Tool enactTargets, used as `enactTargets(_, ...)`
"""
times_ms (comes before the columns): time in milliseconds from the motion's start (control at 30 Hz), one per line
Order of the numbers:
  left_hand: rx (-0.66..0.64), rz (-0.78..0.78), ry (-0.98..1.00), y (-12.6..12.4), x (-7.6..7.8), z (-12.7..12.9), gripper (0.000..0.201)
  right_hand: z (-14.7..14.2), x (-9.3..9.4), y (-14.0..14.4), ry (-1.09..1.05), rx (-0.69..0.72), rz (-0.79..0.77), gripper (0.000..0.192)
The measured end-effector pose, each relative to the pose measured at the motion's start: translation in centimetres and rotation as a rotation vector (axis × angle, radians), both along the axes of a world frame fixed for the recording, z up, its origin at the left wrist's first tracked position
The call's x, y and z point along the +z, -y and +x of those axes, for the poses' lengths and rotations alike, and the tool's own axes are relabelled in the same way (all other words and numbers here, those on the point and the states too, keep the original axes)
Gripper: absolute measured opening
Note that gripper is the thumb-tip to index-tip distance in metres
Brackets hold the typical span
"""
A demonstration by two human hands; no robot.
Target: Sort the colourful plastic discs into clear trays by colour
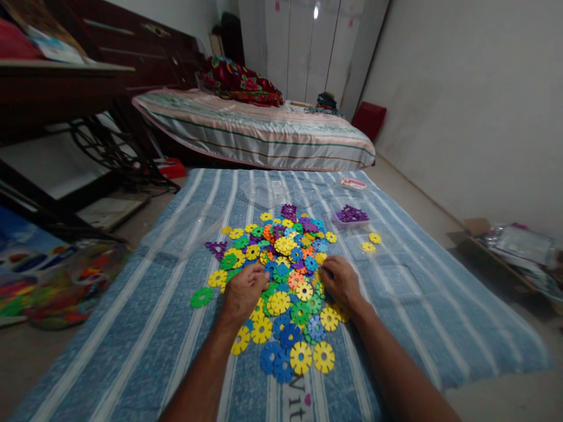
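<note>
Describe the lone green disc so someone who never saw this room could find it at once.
On the blue striped cloth lies a heap of colourful notched plastic discs. Beyond its near-left edge, past the left hand, a green notched disc lies by itself. Bare cloth surrounds it, unlike the greens within the heap.

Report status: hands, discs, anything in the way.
Left hand and right hand both down on the disc pile. Grip unclear. Nothing in the way.

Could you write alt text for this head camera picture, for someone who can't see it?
A person's left hand and right hand rest knuckles-up on a pile of colourful plastic discs spread over a blue striped cloth. A bed stands behind.
</note>
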State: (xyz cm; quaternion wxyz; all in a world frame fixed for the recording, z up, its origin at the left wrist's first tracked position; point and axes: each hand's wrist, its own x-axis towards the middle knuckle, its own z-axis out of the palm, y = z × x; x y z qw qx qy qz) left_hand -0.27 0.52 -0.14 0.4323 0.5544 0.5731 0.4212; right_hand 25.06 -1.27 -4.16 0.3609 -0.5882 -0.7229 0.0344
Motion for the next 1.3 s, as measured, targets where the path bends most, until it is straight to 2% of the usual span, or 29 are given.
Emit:
enactTargets(400, 0.005, 0.003, -0.01, -0.3, -0.72, -0.05, 0.033, 0.1, 0.04, -0.05, -0.018, 0.01, 0.001, 0.017)
enactTargets(1000, 0.014, 0.008, 0.0, 0.05, -0.15, 0.29, 0.033, 0.3, 0.23, 0.09, -0.029, 0.013, -0.038, 0.017)
enactTargets(1300, -0.006, 0.023, -0.059, 0.14, -0.4, 0.22, 0.031, 0.31, 0.09, 0.04, -0.037, -0.01, -0.018, 0.017)
